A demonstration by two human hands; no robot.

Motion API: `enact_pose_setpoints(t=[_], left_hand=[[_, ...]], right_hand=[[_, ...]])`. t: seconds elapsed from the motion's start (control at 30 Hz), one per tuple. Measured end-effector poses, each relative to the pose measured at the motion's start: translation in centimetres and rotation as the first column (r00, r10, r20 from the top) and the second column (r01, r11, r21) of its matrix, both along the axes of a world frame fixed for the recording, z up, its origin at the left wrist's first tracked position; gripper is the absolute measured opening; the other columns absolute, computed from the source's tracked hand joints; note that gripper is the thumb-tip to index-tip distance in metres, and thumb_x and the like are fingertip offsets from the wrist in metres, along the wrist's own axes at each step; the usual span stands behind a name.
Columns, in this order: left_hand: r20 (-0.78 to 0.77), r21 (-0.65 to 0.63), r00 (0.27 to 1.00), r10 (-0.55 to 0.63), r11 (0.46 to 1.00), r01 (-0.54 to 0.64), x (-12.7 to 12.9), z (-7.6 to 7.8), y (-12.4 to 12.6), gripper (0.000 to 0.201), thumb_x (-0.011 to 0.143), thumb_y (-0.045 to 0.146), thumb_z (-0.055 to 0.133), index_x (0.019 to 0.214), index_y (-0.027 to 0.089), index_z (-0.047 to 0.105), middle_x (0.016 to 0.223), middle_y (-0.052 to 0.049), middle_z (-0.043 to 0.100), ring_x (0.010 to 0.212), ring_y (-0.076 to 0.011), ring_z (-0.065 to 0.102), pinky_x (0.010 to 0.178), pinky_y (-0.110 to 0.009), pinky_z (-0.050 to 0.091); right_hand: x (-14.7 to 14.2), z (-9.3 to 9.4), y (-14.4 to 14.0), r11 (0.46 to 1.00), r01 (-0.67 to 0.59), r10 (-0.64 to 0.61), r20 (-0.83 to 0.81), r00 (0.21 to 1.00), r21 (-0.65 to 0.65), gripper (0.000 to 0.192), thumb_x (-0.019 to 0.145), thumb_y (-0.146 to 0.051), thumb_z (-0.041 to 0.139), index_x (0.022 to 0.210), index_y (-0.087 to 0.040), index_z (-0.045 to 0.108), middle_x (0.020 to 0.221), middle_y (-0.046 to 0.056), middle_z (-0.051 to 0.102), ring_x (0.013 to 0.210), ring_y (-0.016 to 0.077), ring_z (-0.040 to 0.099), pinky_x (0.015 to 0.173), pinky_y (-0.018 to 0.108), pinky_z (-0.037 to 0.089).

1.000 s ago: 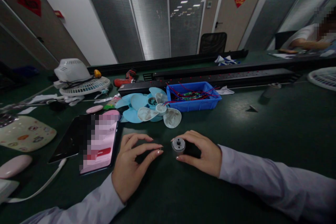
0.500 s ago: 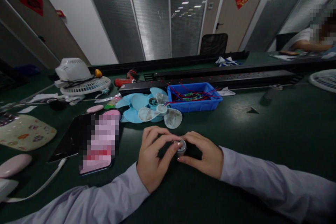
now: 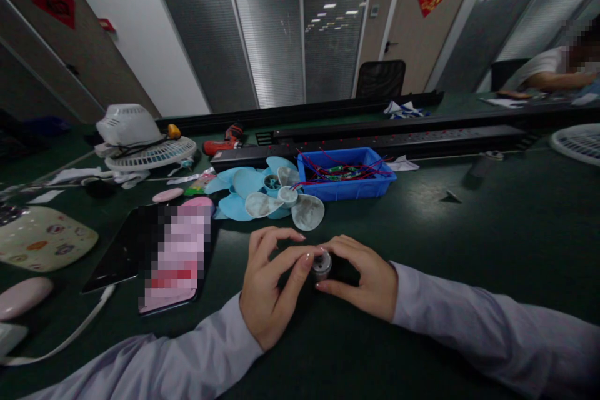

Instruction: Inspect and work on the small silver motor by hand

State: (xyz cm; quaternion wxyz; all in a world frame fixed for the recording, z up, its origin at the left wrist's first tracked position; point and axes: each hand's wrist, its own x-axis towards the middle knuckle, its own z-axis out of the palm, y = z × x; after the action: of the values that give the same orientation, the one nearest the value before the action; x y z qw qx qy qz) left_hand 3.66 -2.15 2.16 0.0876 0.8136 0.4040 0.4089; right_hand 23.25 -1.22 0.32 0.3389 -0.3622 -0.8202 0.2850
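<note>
A small silver cylindrical motor (image 3: 322,267) stands upright on the dark green table, its round end with small holes facing up. My right hand (image 3: 363,275) grips it, the thumb at the near side and the fingers round the far side. Close by on the left, my left hand (image 3: 272,284) has thumb and index finger pinched together at the motor's upper left rim, its other fingers raised. Whether anything tiny sits in that pinch I cannot make out. Beyond the hands lie blue and translucent fan blades (image 3: 262,195).
A blue bin (image 3: 349,189) holds wired green circuit boards. To the left lie a phone (image 3: 178,256), a tablet (image 3: 119,250) and a white fan (image 3: 129,128). A red drill (image 3: 224,145) and a long black rail (image 3: 375,140) lie behind. Another person (image 3: 553,72) sits far right.
My left thumb has slid left off the motor's top and the left hand has shifted slightly left, its middle finger lifting away. The right hand keeps its grip.
</note>
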Motion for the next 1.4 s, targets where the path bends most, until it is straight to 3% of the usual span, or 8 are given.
enact_pose_setpoints(t=[0.6, 0.87, 1.2, 1.4], left_hand=[[0.007, -0.083, 0.998, -0.068, 0.994, 0.069, 0.1, -0.4, 0.1, 0.031, 0.092, 0.024, 0.044, 0.114, 0.034, 0.064, 0.117, -0.006, 0.055, 0.111, -0.0252, 0.041, 0.093, -0.045, 0.039], [0.024, -0.056, 0.998, -0.055, 0.997, 0.056, 0.4, -0.3, 0.2, 0.023, 0.087, 0.019, 0.055, 0.102, 0.030, 0.068, 0.111, -0.005, 0.056, 0.108, -0.0242, 0.043, 0.090, -0.042, 0.039], [0.095, -0.181, 0.995, 0.000, 0.983, 0.017, 1.0, 0.4, 0.3, 0.009, 0.084, 0.022, 0.062, 0.087, 0.027, 0.069, 0.094, -0.002, 0.057, 0.099, -0.0207, 0.047, 0.087, -0.037, 0.038], [0.118, -0.117, 0.993, 0.007, 0.993, 0.006, 1.1, 0.9, 0.4, 0.012, 0.084, 0.019, 0.062, 0.086, 0.027, 0.069, 0.090, 0.000, 0.058, 0.096, -0.0189, 0.048, 0.085, -0.034, 0.038]], right_hand=[[-0.1, -0.2, 0.2, 0.999, 0.015, -0.016, 0.013, 1.000, 0.031, 0.024, 0.079, -0.030, 0.069, 0.095, -0.016, 0.059, 0.086, 0.005, 0.060, 0.081, 0.0203, 0.055, 0.073, 0.035, 0.044], [-0.1, -0.1, 0.0, 1.000, 0.003, -0.003, -0.003, 1.000, -0.006, 0.031, 0.079, -0.028, 0.069, 0.106, -0.017, 0.059, 0.093, 0.005, 0.063, 0.087, 0.0201, 0.056, 0.077, 0.035, 0.044], [-0.1, 0.0, -0.1, 1.000, 0.001, -0.001, -0.008, 1.000, -0.007, 0.031, 0.077, -0.025, 0.071, 0.104, -0.015, 0.060, 0.092, 0.005, 0.064, 0.086, 0.0196, 0.057, 0.076, 0.034, 0.044], [0.0, -0.2, 0.0, 1.000, 0.009, -0.009, -0.009, 1.000, 0.014, 0.032, 0.077, -0.027, 0.072, 0.104, -0.015, 0.060, 0.089, 0.005, 0.063, 0.084, 0.0195, 0.056, 0.074, 0.033, 0.044]])
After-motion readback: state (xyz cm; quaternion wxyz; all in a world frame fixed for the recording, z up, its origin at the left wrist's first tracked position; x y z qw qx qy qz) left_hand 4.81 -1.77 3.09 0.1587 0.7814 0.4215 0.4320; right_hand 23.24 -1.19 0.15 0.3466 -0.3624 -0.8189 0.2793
